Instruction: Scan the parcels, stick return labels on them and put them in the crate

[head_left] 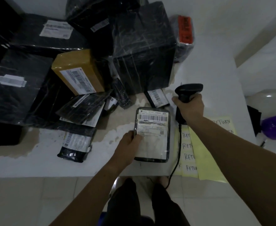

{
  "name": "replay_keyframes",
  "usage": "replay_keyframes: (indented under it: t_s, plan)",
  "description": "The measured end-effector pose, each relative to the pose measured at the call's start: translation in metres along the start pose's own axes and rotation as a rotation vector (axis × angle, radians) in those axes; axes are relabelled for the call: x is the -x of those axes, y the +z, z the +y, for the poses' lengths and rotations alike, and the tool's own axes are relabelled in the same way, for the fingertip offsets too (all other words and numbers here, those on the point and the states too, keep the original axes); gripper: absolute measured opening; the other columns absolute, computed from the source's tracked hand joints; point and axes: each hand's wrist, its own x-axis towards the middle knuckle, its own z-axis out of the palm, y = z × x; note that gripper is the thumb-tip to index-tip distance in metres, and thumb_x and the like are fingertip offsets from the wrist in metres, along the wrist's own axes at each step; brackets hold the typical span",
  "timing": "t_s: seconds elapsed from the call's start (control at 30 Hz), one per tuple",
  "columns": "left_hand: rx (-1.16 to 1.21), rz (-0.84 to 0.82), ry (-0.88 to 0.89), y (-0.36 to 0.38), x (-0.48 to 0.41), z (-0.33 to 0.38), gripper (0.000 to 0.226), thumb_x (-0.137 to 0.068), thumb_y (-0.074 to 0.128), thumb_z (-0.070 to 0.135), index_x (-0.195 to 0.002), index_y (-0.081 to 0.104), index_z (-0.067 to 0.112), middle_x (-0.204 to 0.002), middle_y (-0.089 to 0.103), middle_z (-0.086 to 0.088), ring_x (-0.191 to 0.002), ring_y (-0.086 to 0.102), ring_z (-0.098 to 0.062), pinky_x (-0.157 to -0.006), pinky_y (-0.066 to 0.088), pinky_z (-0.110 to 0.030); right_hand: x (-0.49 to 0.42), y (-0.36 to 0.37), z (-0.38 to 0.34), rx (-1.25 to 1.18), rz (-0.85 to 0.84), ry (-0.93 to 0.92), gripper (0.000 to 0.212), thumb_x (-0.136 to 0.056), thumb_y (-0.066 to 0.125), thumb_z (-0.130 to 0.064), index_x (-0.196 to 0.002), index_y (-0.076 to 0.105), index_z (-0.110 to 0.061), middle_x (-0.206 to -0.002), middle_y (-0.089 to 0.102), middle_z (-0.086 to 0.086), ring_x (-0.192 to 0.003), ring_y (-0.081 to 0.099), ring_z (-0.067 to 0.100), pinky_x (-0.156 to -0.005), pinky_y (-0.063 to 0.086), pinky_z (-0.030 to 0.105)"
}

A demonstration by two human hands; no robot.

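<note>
One black parcel (pixel 152 136), white barcode label up, flat at frame centre; scanner (pixel 188 92) just upper right of it; yellow RETURN label sheets (pixel 205 154) flat, lower right; other parcels (pixel 142 51) piled upper left

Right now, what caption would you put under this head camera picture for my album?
Left hand holds a labelled parcel; right hand grips the barcode scanner beside it.

This looks like a small parcel-handling or returns room, shown by a white surface (pixel 52 165) crowded with black-wrapped parcels (pixel 143 46) and a brown box (pixel 78 70) bearing barcode labels, a corded handheld scanner (pixel 188 90), yellow sheets (pixel 207 160) hand-lettered "RETURN", and a pale tiled floor (pixel 36 201).
</note>
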Motion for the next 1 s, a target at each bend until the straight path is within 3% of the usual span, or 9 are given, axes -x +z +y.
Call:
replay_keyframes:
  t_s: [0.07, 0.17, 0.3, 0.4, 0.47, 0.6, 0.73, 0.9, 1.0]
  plan:
    - [-0.038, 0.009, 0.013, 0.002, -0.002, 0.003, 0.049, -0.083, 0.043, 0.065, -0.119, 0.062, 0.039, -0.123, 0.064, 0.016, -0.114, 0.058, -0.003, -0.096, 0.043, -0.026, -0.005, -0.001, 0.000, 0.020, 0.006, 0.000, 0.069, -0.078, 0.082, -0.042, -0.124, 0.048, -0.004, -0.122, 0.061, 0.009, -0.108, 0.060, 0.023, -0.076, 0.040, 0.024]
    - [-0.093, 0.016, 0.015, 0.002, -0.003, 0.010, 0.016, -0.100, 0.047, 0.044, -0.108, 0.060, 0.041, -0.107, 0.063, 0.020, -0.099, 0.058, 0.005, -0.080, 0.041, -0.012, -0.012, -0.003, 0.000, 0.059, -0.002, 0.004, 0.072, -0.074, 0.083, -0.048, -0.120, 0.051, -0.004, -0.118, 0.062, 0.009, -0.106, 0.061, 0.024, -0.075, 0.042, 0.026]
    - [-0.219, -0.008, 0.065, 0.001, 0.001, 0.015, 0.021, -0.105, 0.044, 0.030, -0.116, 0.059, 0.039, -0.103, 0.060, 0.025, -0.093, 0.054, 0.013, -0.074, 0.037, 0.000, -0.015, -0.019, 0.009, 0.024, -0.093, 0.000, 0.071, -0.071, 0.078, -0.060, -0.100, 0.064, 0.003, -0.091, 0.066, 0.011, -0.081, 0.064, 0.022, -0.071, 0.054, 0.043]
    - [-0.270, -0.003, 0.103, -0.002, 0.000, 0.008, 0.033, -0.098, 0.045, 0.035, -0.127, 0.059, 0.042, -0.122, 0.061, 0.015, -0.113, 0.057, -0.001, -0.098, 0.045, -0.020, -0.006, -0.050, 0.021, -0.003, -0.108, 0.007, 0.069, -0.072, 0.068, -0.067, -0.112, 0.060, -0.011, -0.101, 0.066, 0.003, -0.094, 0.067, 0.025, -0.086, 0.057, 0.048]
    - [-0.309, 0.034, 0.101, -0.003, 0.001, 0.009, 0.035, -0.090, 0.047, 0.042, -0.123, 0.059, 0.044, -0.119, 0.061, 0.010, -0.110, 0.059, -0.007, -0.100, 0.051, -0.036, 0.006, -0.079, 0.039, 0.028, -0.039, -0.090, 0.051, -0.084, 0.067, -0.053, -0.120, 0.058, -0.018, -0.104, 0.064, -0.007, -0.098, 0.066, 0.021, -0.087, 0.056, 0.041]
    - [-0.248, 0.156, 0.143, 0.001, 0.014, 0.015, 0.039, -0.098, 0.057, 0.032, -0.136, 0.047, 0.035, -0.133, 0.050, 0.009, -0.116, 0.054, -0.010, -0.100, 0.048, -0.038, 0.032, -0.125, 0.086, 0.201, 0.024, -0.315, 0.030, -0.091, 0.068, -0.022, -0.118, 0.058, -0.014, -0.109, 0.066, 0.001, -0.086, 0.062, 0.016, -0.078, 0.049, 0.031]
    - [-0.577, 0.371, 0.635, 0.021, 0.040, 0.019, 0.044, -0.092, 0.057, 0.025, -0.134, 0.046, 0.023, -0.136, 0.045, 0.003, -0.127, 0.045, -0.025, -0.107, 0.038, -0.043, 0.030, -0.136, 0.125, 0.388, -0.035, -0.413, 0.033, -0.087, 0.071, -0.012, -0.119, 0.060, -0.010, -0.113, 0.063, 0.008, -0.091, 0.062, 0.022, -0.079, 0.046, 0.030]
    - [-0.833, -0.097, 0.939, 0.103, 0.050, 0.024, 0.044, -0.087, 0.060, 0.017, -0.131, 0.057, 0.014, -0.138, 0.052, -0.005, -0.131, 0.046, -0.023, -0.109, 0.035, -0.038, 0.017, -0.141, 0.136, 0.469, -0.073, -0.458, 0.039, -0.084, 0.074, -0.013, -0.121, 0.061, -0.012, -0.123, 0.060, 0.009, -0.107, 0.060, 0.028, -0.087, 0.048, 0.033]
    - [-0.942, -0.258, 0.833, 0.155, 0.035, 0.035, 0.057, -0.095, 0.056, 0.016, -0.150, 0.043, 0.011, -0.159, 0.034, -0.012, -0.147, 0.028, -0.030, -0.119, 0.026, -0.047, 0.005, -0.141, 0.134, 0.530, -0.103, -0.497, 0.035, -0.087, 0.071, -0.017, -0.121, 0.062, -0.016, -0.116, 0.060, 0.008, -0.101, 0.061, 0.028, -0.080, 0.054, 0.039]
